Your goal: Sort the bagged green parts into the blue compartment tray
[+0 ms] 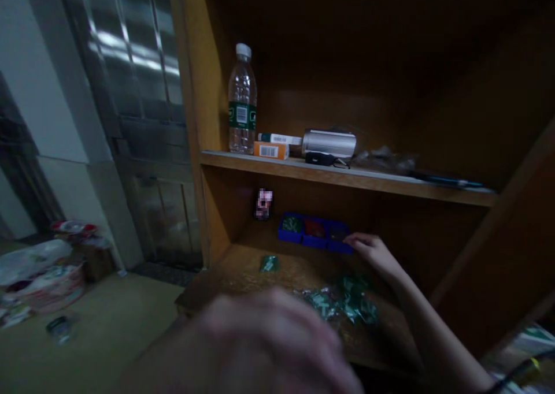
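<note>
My right hand (pixel 373 254) reaches to the right end of a row of three small blue bins (pixel 315 241). Its fingertips are drawn together at the rightmost bin, whose contents look dark; whatever they pinch is hidden. Greenish pieces (pixel 292 225) lie in the left bin and reddish ones (pixel 314 228) in the middle bin. My left hand (pixel 269 342) is large and blurred close to the camera, its fingers smeared. Beyond it, a small green packet (pixel 269 263) lies on the wooden surface, and a pile of green-and-clear packets (pixel 342 301) lies to the right.
On the shelf (pixel 381 181) above stand a plastic bottle (pixel 243 102), an orange box (pixel 271 150) and a silver cylinder (pixel 329 143). A pen-like object (pixel 451 180) lies at the right. Cabinet walls enclose both sides. Bags and a basket (pixel 52 290) are on the floor, left.
</note>
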Demonstrator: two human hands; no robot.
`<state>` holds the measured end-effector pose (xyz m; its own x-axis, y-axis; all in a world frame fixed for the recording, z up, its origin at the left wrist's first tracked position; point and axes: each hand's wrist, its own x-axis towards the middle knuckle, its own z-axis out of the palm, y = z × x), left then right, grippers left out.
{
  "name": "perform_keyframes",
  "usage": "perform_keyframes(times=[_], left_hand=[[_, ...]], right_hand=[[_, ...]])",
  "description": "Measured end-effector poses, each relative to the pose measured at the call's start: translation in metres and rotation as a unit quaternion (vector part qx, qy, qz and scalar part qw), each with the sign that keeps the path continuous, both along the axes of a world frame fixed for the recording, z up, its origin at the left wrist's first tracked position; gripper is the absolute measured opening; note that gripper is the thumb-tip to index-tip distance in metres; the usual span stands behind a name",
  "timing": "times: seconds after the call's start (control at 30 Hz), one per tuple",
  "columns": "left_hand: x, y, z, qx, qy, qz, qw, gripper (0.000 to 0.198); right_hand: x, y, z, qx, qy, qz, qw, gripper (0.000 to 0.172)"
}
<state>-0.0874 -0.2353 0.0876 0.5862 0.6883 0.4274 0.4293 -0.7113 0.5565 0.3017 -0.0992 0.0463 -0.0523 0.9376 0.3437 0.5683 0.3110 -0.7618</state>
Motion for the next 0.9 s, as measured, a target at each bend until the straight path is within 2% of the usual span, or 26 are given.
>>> perform_keyframes(times=[0.1, 0.17, 0.23, 0.3, 0.4, 0.5, 0.63, 0.9], left_hand=[[0.024, 0.041, -0.007, -0.002, -0.004, 0.011, 1.0, 0.048], [0.042, 0.055, -0.026, -0.008, 0.037, 0.009, 0.999, 0.049], [0.057, 0.06, -0.053, -0.003, 0.102, -0.005, 0.995, 0.053], [0.069, 0.059, -0.078, 0.028, 0.148, -0.018, 0.988, 0.056], [0.08, 0.059, -0.101, 0.062, 0.184, -0.034, 0.98, 0.052], [0.089, 0.067, -0.108, 0.078, 0.205, -0.044, 0.975, 0.05], [0.095, 0.086, -0.114, 0.089, 0.221, -0.027, 0.971, 0.05], [0.089, 0.129, -0.12, 0.113, 0.249, -0.016, 0.962, 0.051]], right_hand=[[0.001, -0.029, -0.003, -0.003, -0.099, 0.054, 0.994, 0.032], [0.0, -0.05, -0.015, 0.025, -0.178, 0.075, 0.981, 0.035], [-0.001, -0.07, -0.032, 0.035, -0.244, 0.073, 0.967, 0.042], [-0.004, -0.085, -0.048, 0.014, -0.293, 0.059, 0.954, 0.052], [-0.012, -0.096, -0.065, -0.033, -0.333, 0.065, 0.94, 0.064], [-0.023, -0.092, -0.071, -0.052, -0.345, 0.082, 0.933, 0.068], [-0.033, -0.076, -0.07, -0.058, -0.342, 0.087, 0.934, 0.069], [-0.044, -0.046, -0.073, -0.07, -0.337, 0.084, 0.935, 0.068]])
